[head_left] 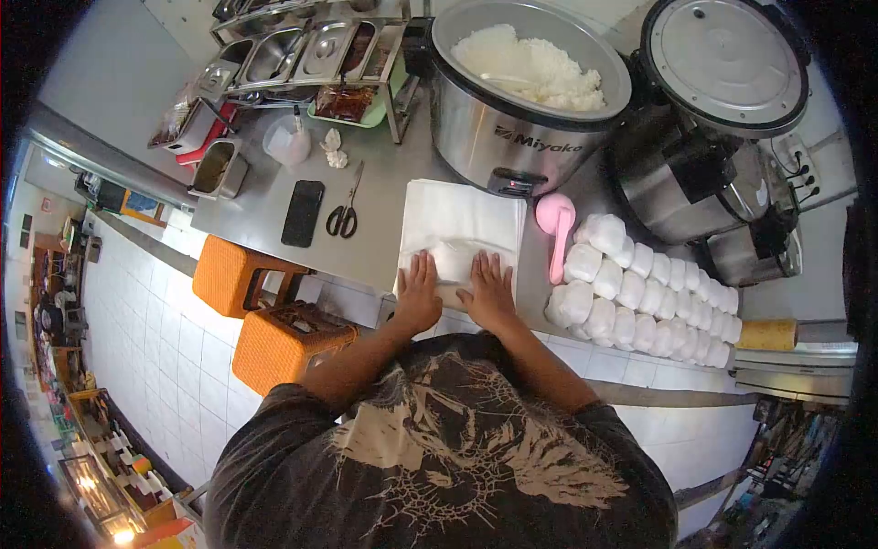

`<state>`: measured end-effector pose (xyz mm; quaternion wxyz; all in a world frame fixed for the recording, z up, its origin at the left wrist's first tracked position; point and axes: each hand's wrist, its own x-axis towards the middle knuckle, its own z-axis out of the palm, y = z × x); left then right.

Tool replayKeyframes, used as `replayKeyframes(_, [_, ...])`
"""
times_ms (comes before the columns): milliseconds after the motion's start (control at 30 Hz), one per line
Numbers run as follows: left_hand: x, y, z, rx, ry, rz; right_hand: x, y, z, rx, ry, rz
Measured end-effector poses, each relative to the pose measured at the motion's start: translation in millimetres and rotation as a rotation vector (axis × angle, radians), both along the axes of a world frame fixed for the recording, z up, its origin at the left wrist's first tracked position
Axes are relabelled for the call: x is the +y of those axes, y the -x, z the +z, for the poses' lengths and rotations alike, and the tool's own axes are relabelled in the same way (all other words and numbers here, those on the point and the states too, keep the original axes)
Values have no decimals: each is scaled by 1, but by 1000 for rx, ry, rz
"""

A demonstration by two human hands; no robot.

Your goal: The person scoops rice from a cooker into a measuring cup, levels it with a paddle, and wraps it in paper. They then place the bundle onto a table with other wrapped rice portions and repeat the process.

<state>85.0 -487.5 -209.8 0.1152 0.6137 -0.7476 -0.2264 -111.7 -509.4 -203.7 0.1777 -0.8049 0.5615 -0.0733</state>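
A stack of white wrapping paper (462, 201) lies at the counter's front edge. On its near half sits a whitish bulge (455, 262), where the top sheet seems folded over something I cannot make out. My left hand (418, 293) lies flat at the left of this bulge, fingers stretched forward on the paper. At its right side my right hand (490, 291) rests with fingers spread, also on the paper. A pink rice scoop (557, 233) is just right of the stack. Farther right, many white wrapped bundles (631, 288) are stacked in rows.
Behind the paper stands a large rice cooker (512, 137) full of white rice (530, 69). Another cooker (677, 174) with a raised lid is at right. Scissors (344, 215), a black phone (303, 213) and metal food trays (274, 55) are left. Orange stools (288, 343) stand below.
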Motion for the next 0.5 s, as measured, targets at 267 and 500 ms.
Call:
replayKeyframes(267, [-33, -19, 29, -160, -282, -81, -30, 13, 36, 59, -213, 188])
replayKeyframes(500, [-93, -23, 47, -6, -157, -123, -82, 4, 26, -134, -7, 30])
